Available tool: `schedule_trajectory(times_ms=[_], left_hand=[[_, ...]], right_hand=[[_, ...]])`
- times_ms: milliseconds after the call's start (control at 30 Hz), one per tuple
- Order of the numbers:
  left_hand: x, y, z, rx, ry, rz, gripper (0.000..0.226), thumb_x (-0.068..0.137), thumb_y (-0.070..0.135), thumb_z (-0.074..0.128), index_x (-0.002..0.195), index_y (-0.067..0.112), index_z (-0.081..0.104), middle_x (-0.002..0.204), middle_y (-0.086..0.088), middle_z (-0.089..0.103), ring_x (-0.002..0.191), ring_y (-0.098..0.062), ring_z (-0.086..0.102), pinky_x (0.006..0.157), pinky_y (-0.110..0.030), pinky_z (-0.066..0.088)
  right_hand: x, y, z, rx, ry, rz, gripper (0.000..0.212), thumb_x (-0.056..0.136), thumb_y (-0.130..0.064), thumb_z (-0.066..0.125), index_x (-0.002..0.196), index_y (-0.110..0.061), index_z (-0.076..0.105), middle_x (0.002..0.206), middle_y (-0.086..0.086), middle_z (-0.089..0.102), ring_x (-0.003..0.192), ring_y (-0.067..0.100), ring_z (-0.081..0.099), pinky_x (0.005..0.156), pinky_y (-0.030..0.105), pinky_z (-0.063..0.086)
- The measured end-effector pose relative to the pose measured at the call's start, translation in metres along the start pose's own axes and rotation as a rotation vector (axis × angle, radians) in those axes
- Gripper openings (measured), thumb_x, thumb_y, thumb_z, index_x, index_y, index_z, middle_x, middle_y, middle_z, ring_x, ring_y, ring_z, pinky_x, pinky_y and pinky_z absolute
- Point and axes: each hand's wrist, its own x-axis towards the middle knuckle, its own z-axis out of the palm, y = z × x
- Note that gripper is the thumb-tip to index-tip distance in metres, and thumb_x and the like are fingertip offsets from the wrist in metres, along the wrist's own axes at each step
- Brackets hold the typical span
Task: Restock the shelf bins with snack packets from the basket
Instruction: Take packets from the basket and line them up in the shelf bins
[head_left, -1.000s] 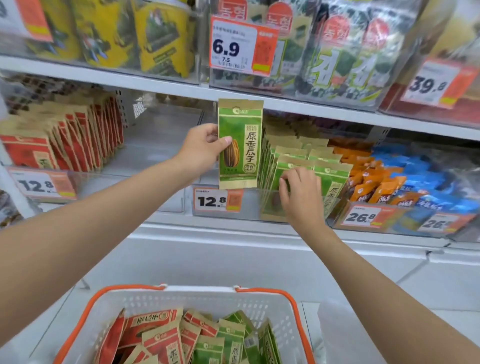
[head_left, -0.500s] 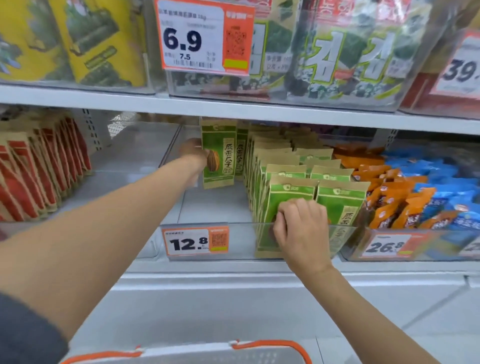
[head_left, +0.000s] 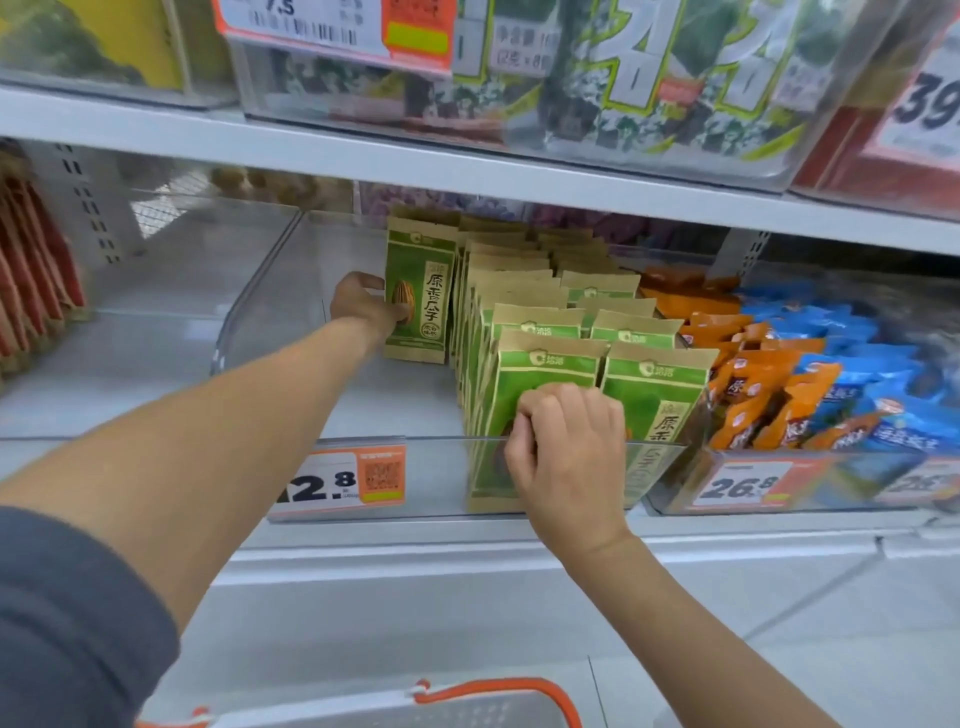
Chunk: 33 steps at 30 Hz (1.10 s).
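Note:
My left hand (head_left: 363, 304) reaches deep into the clear shelf bin (head_left: 270, 291) and grips a green sunflower-seed packet (head_left: 421, 296), upright at the back of the bin, left of the rows. My right hand (head_left: 566, 452) rests at the bin's front, its curled fingers pressing on the front green packet (head_left: 550, 374) of the standing rows. Only the white rim and orange handle of the basket (head_left: 493, 699) show at the bottom edge; its contents are out of view.
Red packets (head_left: 31, 280) stand in the bin to the left. Orange packets (head_left: 753, 384) and blue packets (head_left: 872, 395) fill the bin to the right. An upper shelf (head_left: 467, 166) with seaweed packs overhangs. Price tags 12.8 (head_left: 337, 483) and 26.8 (head_left: 737, 486) front the bins.
My left hand carried the green packet from in front of the shelf to the back of the bin. The view moved closer and up, so the basket dropped almost out of view.

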Motion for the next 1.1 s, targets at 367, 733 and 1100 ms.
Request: schedule_trajectory(times_ms=[367, 733, 1100], left_hand=[[0.001, 0.000, 0.004, 0.096, 0.082, 0.087, 0.045, 0.077, 0.017, 0.082, 0.111, 0.012, 0.053, 0.121, -0.010, 0.063, 0.107, -0.027, 0.061, 0.087, -0.033, 0.053], [-0.074, 0.020, -0.022, 0.264, 0.009, 0.098, 0.021, 0.084, 0.023, 0.073, 0.094, 0.015, 0.056, 0.102, -0.007, 0.061, 0.105, -0.027, 0.061, 0.080, -0.029, 0.047], [-0.240, -0.042, -0.100, 0.522, -0.069, 0.415, 0.022, 0.072, 0.005, 0.058, 0.058, 0.017, 0.045, 0.058, 0.005, 0.051, 0.067, -0.027, 0.054, 0.063, -0.032, 0.044]], right_hand=[[-0.001, 0.000, 0.001, 0.016, 0.010, 0.004, 0.006, 0.088, -0.012, 0.048, 0.093, -0.015, 0.046, 0.082, 0.008, 0.060, 0.079, 0.022, 0.043, 0.072, 0.031, 0.031], [0.006, -0.017, -0.023, 0.024, -0.196, 0.105, 0.015, 0.090, -0.016, 0.047, 0.084, -0.008, 0.058, 0.084, 0.005, 0.054, 0.078, 0.026, 0.047, 0.071, 0.032, 0.031], [-0.054, -0.082, -0.078, 0.232, -0.653, 0.145, 0.026, 0.085, -0.007, 0.044, 0.103, -0.006, 0.063, 0.101, 0.011, 0.060, 0.088, 0.035, 0.056, 0.078, 0.041, 0.043]])
